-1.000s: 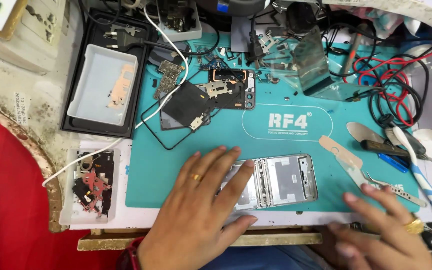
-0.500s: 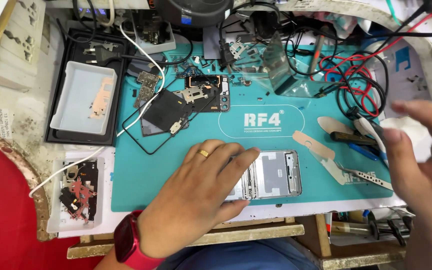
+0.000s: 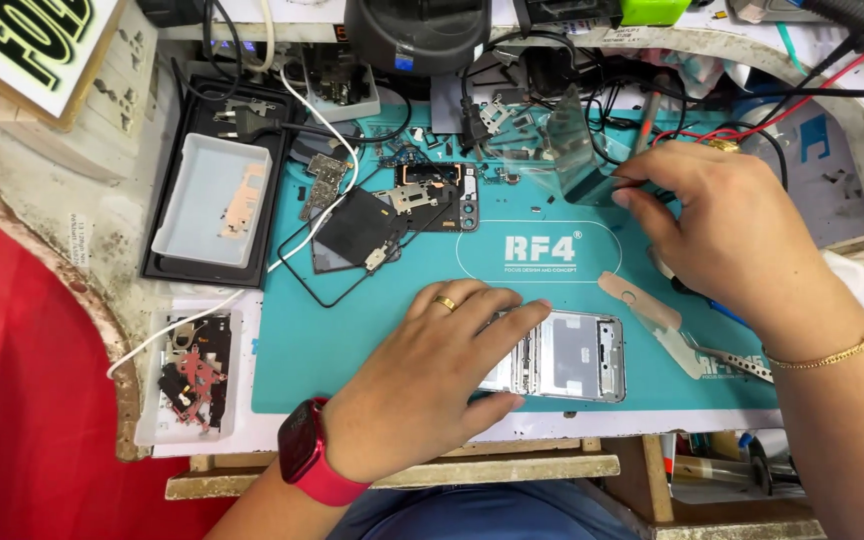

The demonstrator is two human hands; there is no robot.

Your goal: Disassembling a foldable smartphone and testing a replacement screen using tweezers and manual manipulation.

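1. Left hand (image 3: 432, 380) lies flat, fingers spread, pinning the frame (image 3: 564, 355) at 6 o'clock on the mat (image 3: 352, 330).
2. Right hand (image 3: 722, 225) pinches a clear film (image 3: 552, 150) at 1 o'clock.
3. Frame's probably thin, rigid and scratchable; hold its edges.

Some things on the bench hide behind hands or run off the picture.

The left hand (image 3: 432, 370) lies over the left part of the silver phone frame (image 3: 577, 355), so that end cannot be seen. The right hand (image 3: 727, 235) covers part of the clear plastic sheet (image 3: 552, 145), and its fingertips there are too blurry to tell if they pinch it. The same hand hides one end of the metal tweezers (image 3: 727, 352). The right arm is cut off at the right and bottom edges. The dark round machine (image 3: 417, 35) is cut off at the top. The tiny parts in the white tray (image 3: 192, 375) are too small to tell apart.
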